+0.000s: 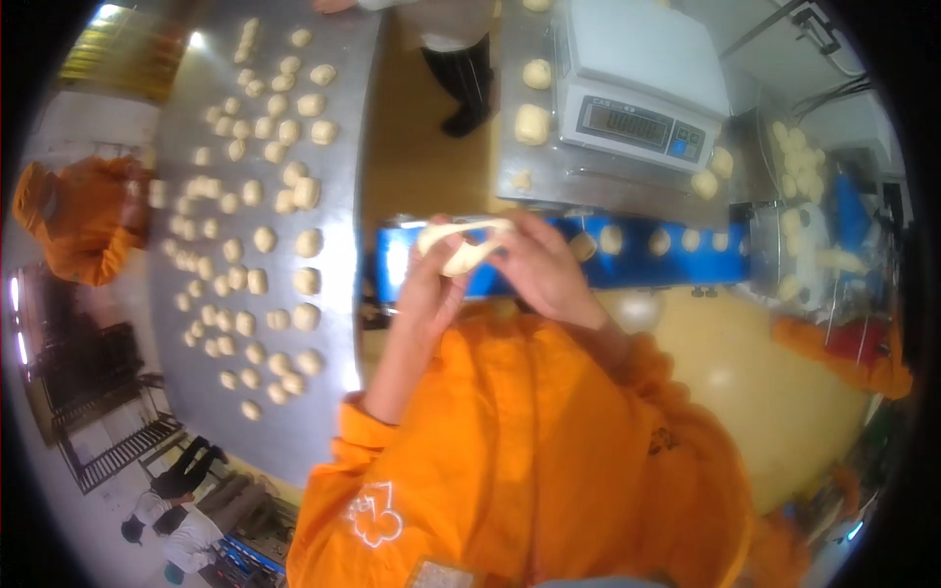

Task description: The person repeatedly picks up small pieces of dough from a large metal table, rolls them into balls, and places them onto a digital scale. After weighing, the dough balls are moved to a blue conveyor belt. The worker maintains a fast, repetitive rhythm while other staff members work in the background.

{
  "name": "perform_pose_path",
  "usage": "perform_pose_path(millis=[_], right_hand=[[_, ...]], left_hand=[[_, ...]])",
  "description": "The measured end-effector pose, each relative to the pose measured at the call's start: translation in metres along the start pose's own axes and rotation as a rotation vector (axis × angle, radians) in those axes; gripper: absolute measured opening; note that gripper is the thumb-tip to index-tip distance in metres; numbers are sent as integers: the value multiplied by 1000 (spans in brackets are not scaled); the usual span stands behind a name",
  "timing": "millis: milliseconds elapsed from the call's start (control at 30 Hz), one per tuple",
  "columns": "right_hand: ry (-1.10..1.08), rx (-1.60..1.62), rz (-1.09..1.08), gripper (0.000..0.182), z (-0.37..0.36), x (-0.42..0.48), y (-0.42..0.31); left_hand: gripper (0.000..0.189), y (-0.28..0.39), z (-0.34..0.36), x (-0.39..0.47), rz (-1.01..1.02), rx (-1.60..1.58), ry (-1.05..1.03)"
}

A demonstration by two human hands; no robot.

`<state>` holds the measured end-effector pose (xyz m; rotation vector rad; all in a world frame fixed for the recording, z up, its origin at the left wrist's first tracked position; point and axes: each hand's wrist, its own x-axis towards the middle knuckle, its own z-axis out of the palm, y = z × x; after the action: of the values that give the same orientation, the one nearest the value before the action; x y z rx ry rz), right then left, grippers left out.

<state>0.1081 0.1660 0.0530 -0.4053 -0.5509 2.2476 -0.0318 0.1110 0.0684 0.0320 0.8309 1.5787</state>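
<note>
Both of my hands hold one stretched piece of pale dough [469, 257] above the near end of a blue conveyor belt [478, 283]. My left hand [430, 283] grips its left part, and my right hand [540, 264] pinches its right end between thumb and fingers. A gap shows in the dough between the hands. Several dough pieces [611, 239] lie in a row along the belt to the right. On the steel table [338, 220] at the left, many dough pieces [307, 280] are spread out.
A digital scale [639, 73] stands on a steel bench [588, 184], with dough lumps [532, 124] beside it. A person in dark boots [463, 88] stands beyond the belt. An orange-clad person [92, 217] is across the left table. More dough [800, 162] lies in a container at the far right.
</note>
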Motion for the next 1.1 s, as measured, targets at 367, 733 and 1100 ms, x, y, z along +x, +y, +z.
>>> perform_pose_path(millis=[367,733,1100], right_hand=[[293,5,-352,18,9,15,-3],[534,-2296,-460,39,-52,57,19],[600,-2013,-928,16,-41,25,28]], left_hand=[[24,61,-61,19,-120,-121,-46],[38,160,-156,5,89,65,36],[48,330,-361,110,754,2117,617]])
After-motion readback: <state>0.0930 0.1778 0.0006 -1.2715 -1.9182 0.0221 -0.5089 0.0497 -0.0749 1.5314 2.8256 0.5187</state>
